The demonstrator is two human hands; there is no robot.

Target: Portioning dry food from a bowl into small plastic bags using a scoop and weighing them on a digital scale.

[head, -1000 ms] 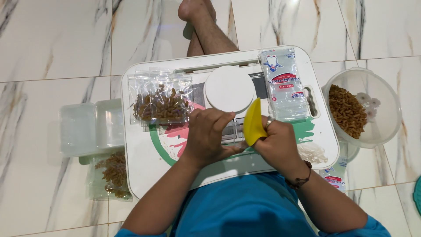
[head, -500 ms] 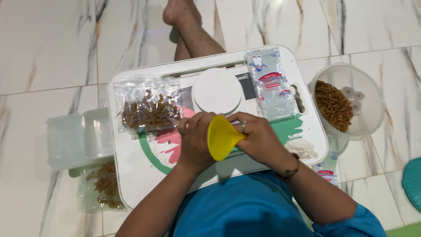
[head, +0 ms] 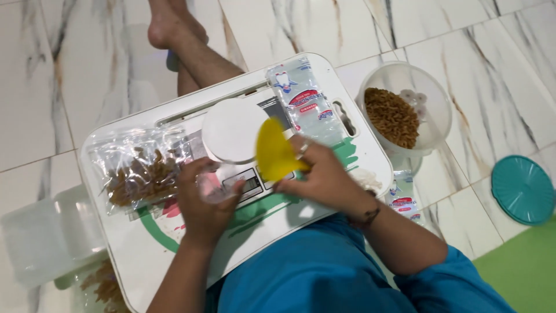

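since half a second ago the yellow plastic funnel (head: 274, 153) has tipped from mouth-up to edge-on, and the view has swung so the tray sits slanted.

nearest, the person's blue shirt (head: 324, 278) fills the bottom edge. just beyond it, over the white plastic lap tray with green and pink print (head: 174, 255), the left hand (head: 204, 200) is curled around a small clear plastic bag (head: 215, 184), fingers closed on it. the right hand (head: 323, 174), a ring on one finger, pinches the funnel by its lower rim, the funnel just to the right of the bag and touching or nearly touching it; which, i cannot tell. both sit over a small digital kitchen scale (head: 249, 184).

farther on the tray, a round white lid-like disc (head: 231, 130) rests just far of the scale. to its left lies a clear bag of brown twisted snacks (head: 139, 174); to its right, a stack of empty printed clear bags (head: 306, 104).

off the tray on the marble floor, right, a clear plastic bowl holding more brown snacks (head: 431, 124), and a teal round lid (head: 522, 188) well apart. far left, a bare foot (head: 165, 26).
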